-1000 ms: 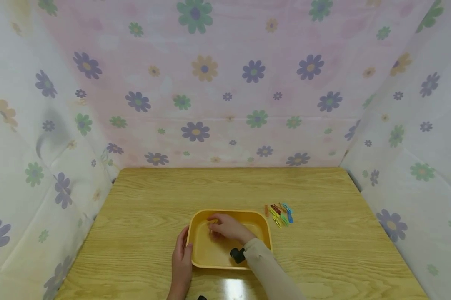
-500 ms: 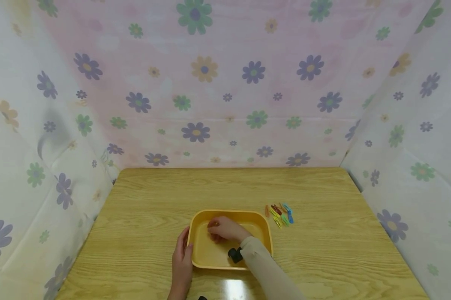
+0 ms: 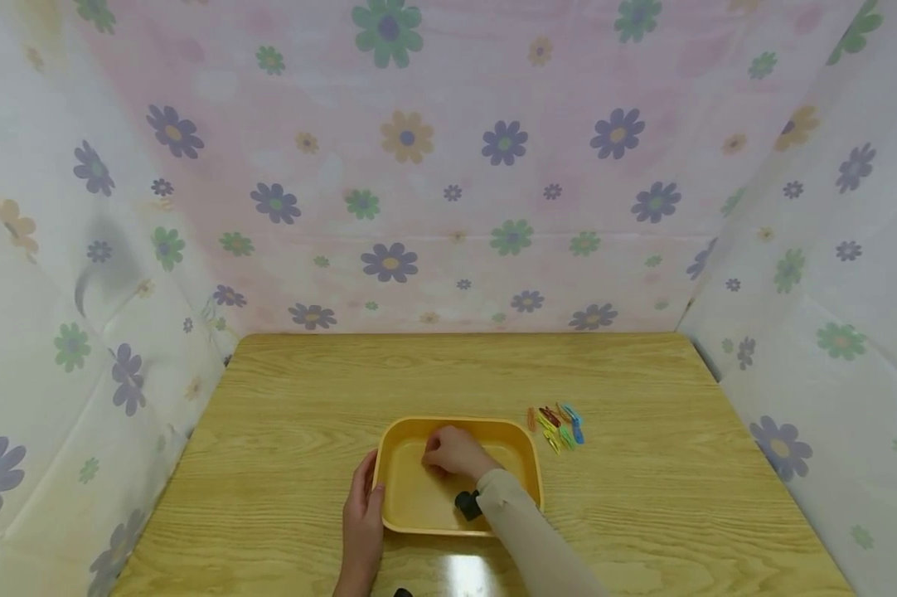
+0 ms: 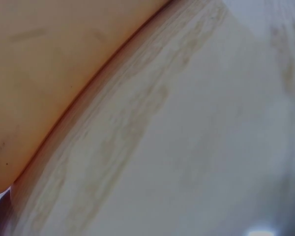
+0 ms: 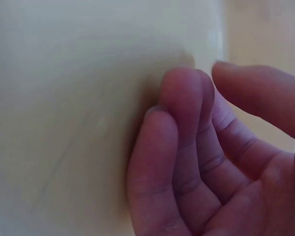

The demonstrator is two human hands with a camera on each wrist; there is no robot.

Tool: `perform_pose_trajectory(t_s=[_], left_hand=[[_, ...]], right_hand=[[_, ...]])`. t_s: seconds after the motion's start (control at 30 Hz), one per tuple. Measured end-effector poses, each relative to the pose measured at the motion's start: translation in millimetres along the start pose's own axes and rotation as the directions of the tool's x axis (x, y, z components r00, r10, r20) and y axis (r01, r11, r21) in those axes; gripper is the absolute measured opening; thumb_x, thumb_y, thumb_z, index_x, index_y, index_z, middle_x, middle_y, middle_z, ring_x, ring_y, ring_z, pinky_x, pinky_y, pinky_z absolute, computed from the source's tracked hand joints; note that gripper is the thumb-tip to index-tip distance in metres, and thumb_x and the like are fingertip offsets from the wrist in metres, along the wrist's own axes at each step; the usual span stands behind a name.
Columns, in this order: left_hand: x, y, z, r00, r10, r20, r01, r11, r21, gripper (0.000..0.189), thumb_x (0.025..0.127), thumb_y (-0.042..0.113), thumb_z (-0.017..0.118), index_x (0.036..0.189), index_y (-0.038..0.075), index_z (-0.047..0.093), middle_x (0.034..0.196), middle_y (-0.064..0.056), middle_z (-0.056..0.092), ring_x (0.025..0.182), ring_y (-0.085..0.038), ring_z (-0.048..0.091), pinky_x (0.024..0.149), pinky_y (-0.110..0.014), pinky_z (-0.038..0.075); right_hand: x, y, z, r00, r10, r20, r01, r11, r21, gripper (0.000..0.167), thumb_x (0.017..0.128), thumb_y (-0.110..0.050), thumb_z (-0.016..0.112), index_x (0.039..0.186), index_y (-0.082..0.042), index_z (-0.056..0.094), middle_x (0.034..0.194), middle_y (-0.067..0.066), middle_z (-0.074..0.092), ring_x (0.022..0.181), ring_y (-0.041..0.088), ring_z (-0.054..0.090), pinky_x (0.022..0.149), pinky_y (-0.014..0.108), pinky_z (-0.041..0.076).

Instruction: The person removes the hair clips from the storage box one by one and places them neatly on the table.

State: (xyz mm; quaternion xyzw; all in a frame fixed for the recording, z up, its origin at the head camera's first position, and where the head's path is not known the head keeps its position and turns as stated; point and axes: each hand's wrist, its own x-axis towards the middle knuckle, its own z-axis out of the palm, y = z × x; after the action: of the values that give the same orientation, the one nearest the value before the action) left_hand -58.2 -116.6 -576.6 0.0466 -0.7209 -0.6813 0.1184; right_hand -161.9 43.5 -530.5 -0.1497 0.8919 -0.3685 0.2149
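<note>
A yellow plastic tray [image 3: 419,531] with rounded corners stands near the front of the table. My left hand [image 3: 362,526] rests against its left end, fingers along the outer wall and thumb at the rim. Over the tray's floor, inside, is my right hand [image 3: 458,453]. The right wrist view shows its fingers [image 5: 155,147] curled, with the thumb tip slightly apart from the nearest fingertips. A small, blurred tan shape [image 5: 189,60] shows just past one fingertip; its kind is unclear. Whether anything lies hidden inside the fingers is not visible.
Several small colourful clips [image 3: 550,419], yellow, green, blue, orange and dark red, lie in a loose pile right of the tray. The wood-grain table [image 3: 307,381] is bordered by a flowered cloth [image 3: 456,207] behind and at both sides.
My right hand has shifted slightly right inside the tray. The small yellow thing seen at its fingertips a second ago is now out of sight. My left hand and the tray have hardly moved.
</note>
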Motion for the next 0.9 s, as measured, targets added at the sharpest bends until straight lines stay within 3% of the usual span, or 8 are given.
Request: perform_pose_trajectory(t_s=[0.2, 0.57, 0.8, 0.9], left_hand=[[0.4, -0.5, 0.7, 1.0, 0.014, -0.004, -0.014, 1.0, 0.013, 0.043, 0.093, 0.008, 0.041, 0.136, 0.014, 0.037, 0.136, 0.001, 0.039, 0.126, -0.013, 0.032, 0.094, -0.013, 0.031], [0.3, 0.4, 0.1, 1.0, -0.009, -0.009, 0.009, 1.0, 0.018, 0.043, 0.093, 0.009, 0.041, 0.136, 0.014, 0.037, 0.136, 0.003, 0.038, 0.126, -0.009, 0.03, 0.095, -0.011, 0.028], [-0.4, 3.6, 0.1, 0.999, -0.042, 0.005, 0.042, 0.999, 0.002, 0.043, 0.094, 0.008, 0.04, 0.135, 0.016, 0.037, 0.135, 0.004, 0.038, 0.126, -0.008, 0.03, 0.094, -0.01, 0.029], [-2.2, 14.3, 0.6, 0.999, -0.054, 0.008, 0.054, 0.998, 0.012, 0.043, 0.093, 0.005, 0.039, 0.135, 0.013, 0.037, 0.136, 0.001, 0.038, 0.127, -0.011, 0.03, 0.093, -0.01, 0.029]], right_hand=[[-5.1, 1, -4, 1.0, -0.011, -0.028, 0.009, 0.996, -0.087, 0.012, 0.071, -0.014, 0.063, 0.062, -0.013, 0.057, 0.049, -0.004, 0.049, 0.045, 0.011, 0.044, 0.044, 0.024, 0.037], [-10.3, 1, -6, 0.999, 0.012, -0.044, -0.015, 0.997, -0.07, 0.016, 0.07, -0.016, 0.063, 0.057, -0.013, 0.054, 0.048, -0.004, 0.049, 0.043, 0.01, 0.043, 0.043, 0.023, 0.035], [-9.3, 4, -5, 0.999, -0.053, -0.013, 0.05, 0.99, -0.129, 0.014, 0.069, -0.009, 0.065, 0.061, -0.014, 0.056, 0.048, -0.004, 0.05, 0.044, 0.01, 0.046, 0.044, 0.023, 0.039], [-9.2, 6, -5, 0.998, -0.069, 0.01, 0.07, 0.986, -0.148, 0.015, 0.069, -0.008, 0.066, 0.062, -0.014, 0.055, 0.049, -0.005, 0.051, 0.044, 0.01, 0.046, 0.044, 0.022, 0.039]])
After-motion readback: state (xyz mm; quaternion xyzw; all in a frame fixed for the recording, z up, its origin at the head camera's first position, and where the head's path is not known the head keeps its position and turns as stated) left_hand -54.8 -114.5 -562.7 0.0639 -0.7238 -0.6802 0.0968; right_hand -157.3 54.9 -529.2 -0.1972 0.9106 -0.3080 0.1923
